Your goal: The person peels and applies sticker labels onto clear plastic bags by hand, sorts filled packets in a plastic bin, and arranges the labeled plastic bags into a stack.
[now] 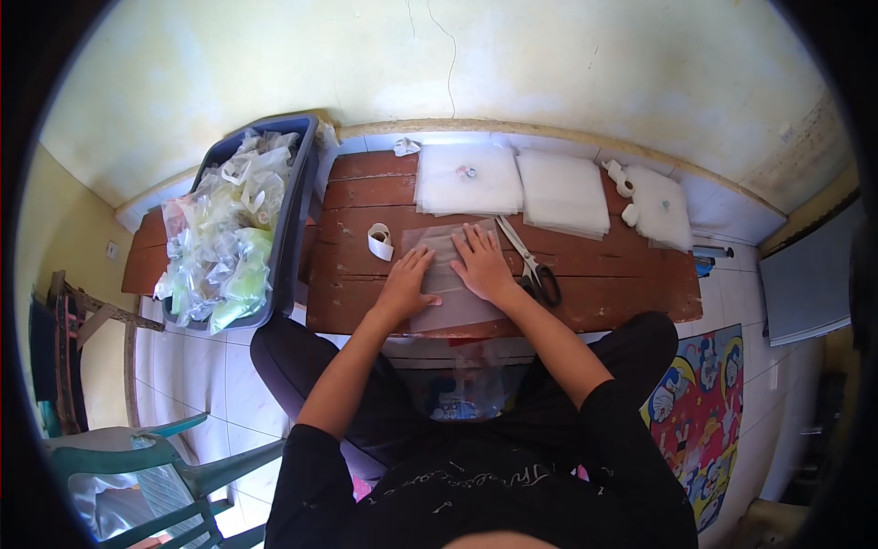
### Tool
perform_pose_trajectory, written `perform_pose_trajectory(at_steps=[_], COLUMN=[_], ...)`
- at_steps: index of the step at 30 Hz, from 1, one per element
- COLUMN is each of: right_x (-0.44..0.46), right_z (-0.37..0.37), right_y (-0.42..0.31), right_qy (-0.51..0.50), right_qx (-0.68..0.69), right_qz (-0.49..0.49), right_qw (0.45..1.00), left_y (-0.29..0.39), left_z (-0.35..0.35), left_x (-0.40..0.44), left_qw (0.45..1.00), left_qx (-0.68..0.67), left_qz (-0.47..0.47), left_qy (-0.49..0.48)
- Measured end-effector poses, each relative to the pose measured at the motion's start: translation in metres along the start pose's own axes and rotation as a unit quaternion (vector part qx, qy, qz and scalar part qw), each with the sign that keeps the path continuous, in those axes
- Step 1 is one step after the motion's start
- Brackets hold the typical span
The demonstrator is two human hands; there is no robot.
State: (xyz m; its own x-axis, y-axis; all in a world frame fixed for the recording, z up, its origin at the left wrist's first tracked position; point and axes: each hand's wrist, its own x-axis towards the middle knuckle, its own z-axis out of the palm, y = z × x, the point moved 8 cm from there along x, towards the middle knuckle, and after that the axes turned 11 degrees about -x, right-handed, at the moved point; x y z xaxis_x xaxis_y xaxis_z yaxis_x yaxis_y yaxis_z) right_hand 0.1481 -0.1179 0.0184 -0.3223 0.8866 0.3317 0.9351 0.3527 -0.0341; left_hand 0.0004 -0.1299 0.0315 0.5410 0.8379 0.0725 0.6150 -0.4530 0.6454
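**Our shirt [485,499] at six, a clear sheet [450,311] beyond it**

Nearest us is the black shirt, with our knees bent at either side of it. We read the clock around the sheet, twelve toward the wall [302,64]. The sheet lies flat on the brown table [631,288], at its near edge.

Our left hand [409,282] rests palm down on its nine o'clock side, fingers a little apart, thumb out toward three. Our right hand [485,267] presses on the one-to-two side, fingers spread wider, thumb toward nine. Whether its wrist touches the scissors [548,285], just beside at three, we cannot tell; their blades point toward the wall.

A tape roll [385,250] stands near the sheet at ten. At twelve we have one stack [457,194] of clear plastic, at two a second [562,197], and farther out, between two and three, a third [660,209], with small white rolls [625,188] next to it. Between nine and ten, a dark bin [297,183] brims with crumpled plastic [238,197]. We see a green chair [233,467] at eight and a colourful mat [700,412] at four.
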Motion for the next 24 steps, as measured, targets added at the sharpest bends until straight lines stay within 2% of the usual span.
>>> perform_pose_trajectory(at_steps=[6, 12, 15, 17, 18, 19, 20, 21, 24], right_x=[0.001, 0.002, 0.006, 0.014, 0.018, 0.023, 0.029, 0.036, 0.054], right_z=[0.002, 0.003, -0.001, -0.014, -0.026, -0.029, -0.032, -0.032, -0.021], right_y=[0.003, 0.003, 0.001, -0.009, -0.017, -0.023, -0.030, -0.036, -0.059], right_qy=[0.008, 0.000, 0.002, 0.039, 0.074, 0.073, 0.075, 0.076, 0.030], right_qx=[-0.024, -0.018, -0.001, 0.017, 0.035, 0.036, 0.129, 0.222, 0.302], right_qz=[0.005, 0.009, 0.029, 0.013, -0.002, -0.004, -0.007, -0.010, 0.008], right_qw=[1.000, 1.000, 1.000, 0.999, 0.997, 0.997, 0.989, 0.972, 0.953], left_y=[-0.010, -0.010, -0.012, -0.015, -0.011, -0.007, -0.005, -0.020, -0.050], left_z=[-0.003, -0.007, -0.022, -0.049, -0.057, -0.078, -0.096, -0.097, -0.098], left_x=[0.004, 0.000, -0.003, -0.004, -0.004, -0.009, -0.016, -0.015, -0.015], left_qw=[0.999, 0.998, 0.993, 0.982, 0.982, 0.963, 0.936, 0.932, 0.914], left_qx=[-0.017, -0.010, -0.064, -0.039, -0.039, -0.019, 0.001, -0.005, -0.011], left_qz=[-0.032, -0.020, -0.075, -0.089, -0.090, -0.092, -0.092, -0.129, -0.182], left_qy=[-0.013, 0.054, 0.070, 0.162, 0.164, 0.252, 0.339, 0.340, 0.363])
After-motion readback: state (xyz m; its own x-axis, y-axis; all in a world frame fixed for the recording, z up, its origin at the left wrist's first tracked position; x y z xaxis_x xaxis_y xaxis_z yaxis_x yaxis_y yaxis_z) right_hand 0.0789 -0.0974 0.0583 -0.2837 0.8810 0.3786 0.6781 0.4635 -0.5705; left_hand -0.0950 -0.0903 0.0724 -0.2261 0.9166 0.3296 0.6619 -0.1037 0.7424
